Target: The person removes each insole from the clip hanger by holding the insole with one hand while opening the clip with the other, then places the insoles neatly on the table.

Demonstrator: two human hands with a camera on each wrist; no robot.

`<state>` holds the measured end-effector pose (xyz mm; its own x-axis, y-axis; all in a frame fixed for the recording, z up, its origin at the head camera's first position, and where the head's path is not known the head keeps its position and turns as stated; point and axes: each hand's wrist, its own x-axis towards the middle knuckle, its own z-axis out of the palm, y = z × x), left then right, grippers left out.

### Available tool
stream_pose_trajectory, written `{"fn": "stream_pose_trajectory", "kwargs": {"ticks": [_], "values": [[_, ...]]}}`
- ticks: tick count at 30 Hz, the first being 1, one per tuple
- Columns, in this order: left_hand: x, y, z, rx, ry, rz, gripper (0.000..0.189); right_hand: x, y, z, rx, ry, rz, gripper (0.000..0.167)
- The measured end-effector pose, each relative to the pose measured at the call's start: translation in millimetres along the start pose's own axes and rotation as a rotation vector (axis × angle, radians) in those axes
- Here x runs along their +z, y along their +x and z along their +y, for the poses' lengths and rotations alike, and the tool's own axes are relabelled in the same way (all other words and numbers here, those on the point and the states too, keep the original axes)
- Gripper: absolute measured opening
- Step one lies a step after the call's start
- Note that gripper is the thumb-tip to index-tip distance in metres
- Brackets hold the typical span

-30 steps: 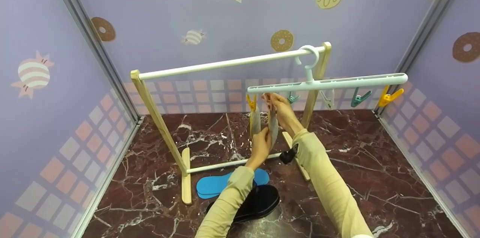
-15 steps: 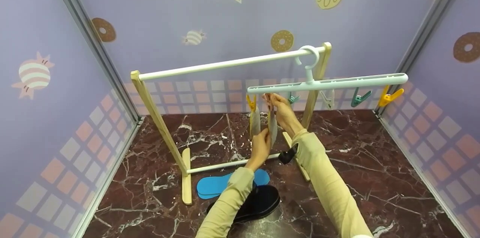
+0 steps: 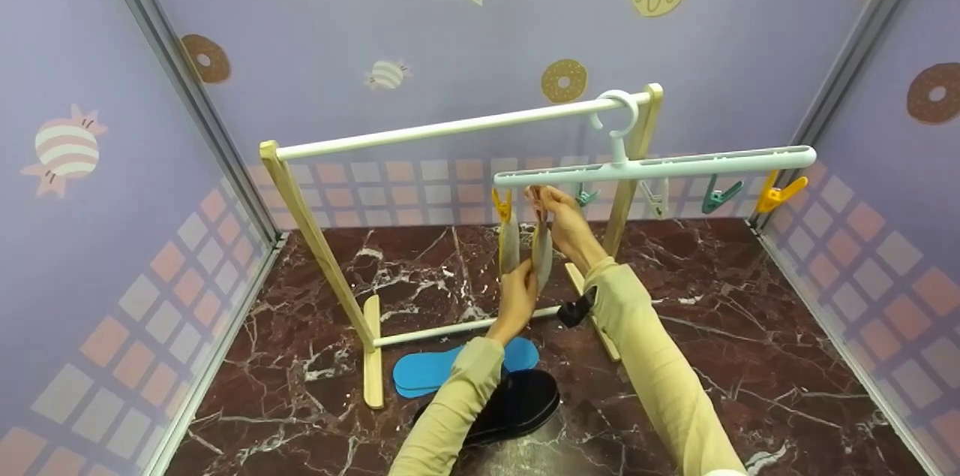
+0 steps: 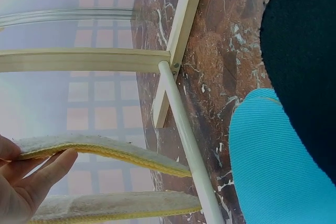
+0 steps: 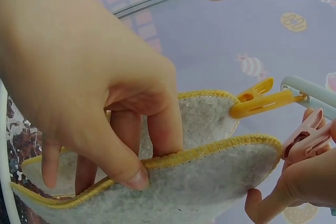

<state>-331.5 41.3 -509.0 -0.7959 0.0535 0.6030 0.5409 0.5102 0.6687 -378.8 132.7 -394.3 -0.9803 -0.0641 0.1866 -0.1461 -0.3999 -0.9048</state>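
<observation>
My left hand point(image 3: 516, 301) pinches a grey felt insole point(image 5: 210, 171) with yellow-stitched edging, thumb on one face and fingers on the other. At its upper end, my right hand point(image 3: 571, 227) squeezes a pink clothespin point(image 5: 304, 142), whose jaws stand right at the insole's tip. Just to the left, a second grey insole point(image 3: 509, 247) hangs from a yellow clothespin point(image 5: 262, 99). Both clothespins are under the left end of a pale blue clip hanger point(image 3: 562, 175), hooked over the white bar point(image 3: 450, 128) of a wooden rack.
Farther right on the hanger are green, white and yellow clothespins point(image 3: 780, 194). On the marble-patterned floor point(image 3: 315, 416) lie blue insoles point(image 3: 424, 371) and a black shoe point(image 3: 525, 401), partly behind the left sleeve. Rack feet point(image 3: 373, 378) stand on both sides, joined by a low bar point(image 3: 435, 331).
My left hand has shifted slightly left, swinging the lower part of the held insole left toward the hanging one. The right hand stays at the pink clothespin.
</observation>
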Motion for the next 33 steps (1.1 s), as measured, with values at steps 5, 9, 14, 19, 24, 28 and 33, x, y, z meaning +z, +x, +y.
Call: {"fn": "stream_pose_trajectory", "kwargs": {"ticks": [5,9,14,19,24,28,33], "values": [[-1.2,-0.8,-0.4,0.012,-0.012,0.001,0.013,0.8,-1.8,-2.3,0.023,0.007,0.001,0.038],[-2.3,-1.1,-0.9,0.007,-0.013,-0.003,0.013,0.9,-2.1,-2.6,0.023,0.009,-0.004,0.037],[-4.6,-2.5,-2.2,-0.008,-0.019,-0.01,0.014,0.0,-1.9,-1.6,0.016,0.003,-0.003,0.036],[-6.0,-3.8,-3.4,-0.009,-0.021,0.001,0.013,-1.5,-2.4,-1.8,0.041,0.024,-0.01,0.035],[-9.2,-4.6,-3.1,-0.002,-0.002,0.033,0.01,-2.0,-3.1,-3.8,0.11,0.031,-0.018,0.034],[-12.0,-4.8,-4.2,0.007,-0.012,0.032,0.012,-2.4,-4.6,-4.6,0.146,0.047,-0.019,0.031],[-14.7,-5.8,-4.5,0.009,-0.015,0.032,0.012,-2.9,-4.5,-3.7,0.175,0.032,-0.016,0.028]]}}
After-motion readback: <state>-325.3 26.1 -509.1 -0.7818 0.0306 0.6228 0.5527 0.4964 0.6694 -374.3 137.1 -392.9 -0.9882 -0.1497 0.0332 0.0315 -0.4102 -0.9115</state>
